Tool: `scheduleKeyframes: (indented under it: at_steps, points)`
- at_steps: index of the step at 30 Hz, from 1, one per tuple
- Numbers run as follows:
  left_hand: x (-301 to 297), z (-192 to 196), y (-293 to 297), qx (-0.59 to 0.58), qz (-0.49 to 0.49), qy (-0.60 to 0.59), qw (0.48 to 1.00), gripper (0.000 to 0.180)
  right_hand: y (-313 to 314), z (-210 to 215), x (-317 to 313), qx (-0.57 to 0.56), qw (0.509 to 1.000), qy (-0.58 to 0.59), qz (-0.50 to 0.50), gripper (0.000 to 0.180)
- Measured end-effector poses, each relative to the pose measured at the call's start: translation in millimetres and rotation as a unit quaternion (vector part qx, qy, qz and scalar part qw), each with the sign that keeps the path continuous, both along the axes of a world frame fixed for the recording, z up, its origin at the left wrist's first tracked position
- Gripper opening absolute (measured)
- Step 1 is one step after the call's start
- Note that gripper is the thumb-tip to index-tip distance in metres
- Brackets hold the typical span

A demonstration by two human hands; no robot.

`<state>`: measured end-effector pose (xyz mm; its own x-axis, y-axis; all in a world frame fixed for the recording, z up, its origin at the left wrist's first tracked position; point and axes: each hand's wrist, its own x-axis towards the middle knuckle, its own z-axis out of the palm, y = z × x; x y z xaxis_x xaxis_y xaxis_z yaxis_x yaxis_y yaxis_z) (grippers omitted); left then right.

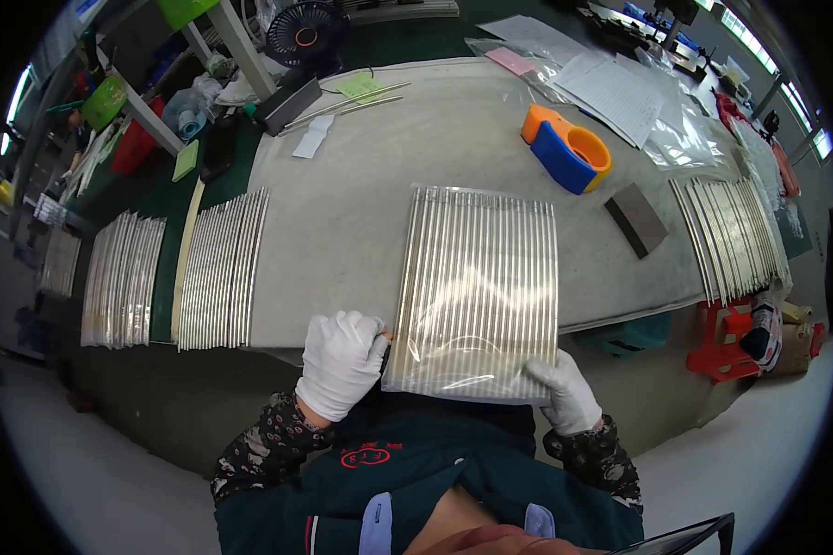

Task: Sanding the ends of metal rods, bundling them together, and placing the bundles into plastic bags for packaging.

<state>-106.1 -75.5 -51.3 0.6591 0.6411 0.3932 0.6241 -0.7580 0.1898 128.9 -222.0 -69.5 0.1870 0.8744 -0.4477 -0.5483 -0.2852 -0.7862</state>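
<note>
A clear plastic bag of thin metal rods [479,277] lies in front of me, with the rods side by side in a flat row. Its near end reaches past the table's front edge. My right hand [566,396], in a white glove, grips the bag's near right corner with the thumb on top; the other fingers are partly hidden beneath. At the bag's left edge, near its lower end, my gloved left hand [344,361] is closed in a pinch. One bare fingertip shows there against the plastic.
On the grey tabletop [342,222] are an orange and blue tape dispenser [566,153], a dark block [636,220], papers [611,92] and loose rods [370,104]. More rod bundles lie left [222,273] and right [729,236]. A small fan [305,37] stands behind; a red stool [720,342] is at right.
</note>
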Motion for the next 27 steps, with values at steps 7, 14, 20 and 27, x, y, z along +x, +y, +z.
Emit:
scheduleKeyframes:
  at_steps: [7, 14, 20, 27]
  points:
    - [8, 1, -22, -0.165, 0.032, -0.034, 0.985, 0.015, -4, 0, 35, -0.008, 0.998, 0.05, 0.032, 0.047]
    - [42, -92, -53, -0.56, -0.008, -0.349, 0.752, 0.028, -6, 1, 48, -0.028, 0.999, 0.04, 0.011, 0.038]
    - [59, -83, -50, -0.855, 0.004, -0.394, 0.337, 0.029, -5, 10, 42, -0.024, 0.998, 0.051, -0.013, 0.045]
    - [30, -76, -36, -0.896, -0.067, -0.395, 0.191, 0.032, -4, 6, 60, -0.01, 1.0, 0.021, 0.014, 0.052]
